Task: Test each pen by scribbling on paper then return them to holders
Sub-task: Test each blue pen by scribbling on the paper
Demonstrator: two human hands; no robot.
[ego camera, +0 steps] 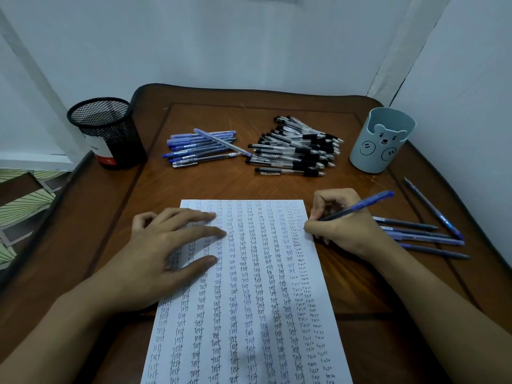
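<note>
A white sheet of paper (pixel 249 300) covered in columns of the word "test" lies on the brown table. My left hand (pixel 166 245) rests flat on the sheet's upper left part, fingers spread. My right hand (pixel 340 223) grips a blue pen (pixel 363 207) in a writing hold, its tip at the paper's right edge. A pile of blue pens (pixel 199 149) and a pile of black-and-clear pens (pixel 296 151) lie at the back of the table. A black mesh holder (pixel 108 131) stands at the back left, a light-blue bear holder (pixel 382 139) at the back right.
Several dark blue pens (pixel 421 234) lie loose on the table right of my right hand. The table (pixel 221 184) has a raised rim and sits against a white wall. Patterned floor shows beyond the left edge.
</note>
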